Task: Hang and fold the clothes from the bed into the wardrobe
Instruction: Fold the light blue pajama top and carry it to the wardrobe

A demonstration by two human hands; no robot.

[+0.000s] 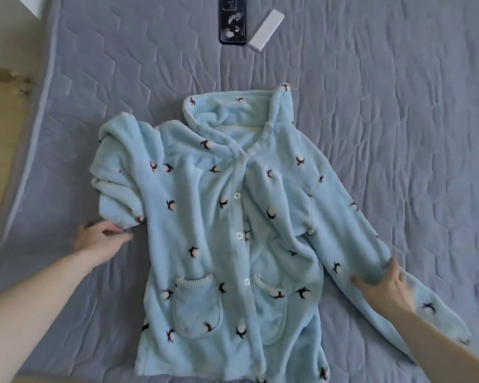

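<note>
A light blue fleece pajama top [205,217] with small dark-and-white motifs, clear buttons and two front pockets lies face up on the grey quilted bed [371,92]. Its left sleeve is bunched up beside the body; its right sleeve stretches out toward the lower right. My left hand [100,241] lies on the bed just below the bunched sleeve's cuff, fingertips at the cuff edge, fingers loosely curled and holding nothing. My right hand [385,286] grips the outstretched right sleeve, thumb and fingers curled round the fabric.
A dark phone [232,20] and a white rectangular box [266,30] lie near the far edge of the bed. The bed's left edge runs diagonally, with beige floor [0,111] beyond it. No wardrobe is in view.
</note>
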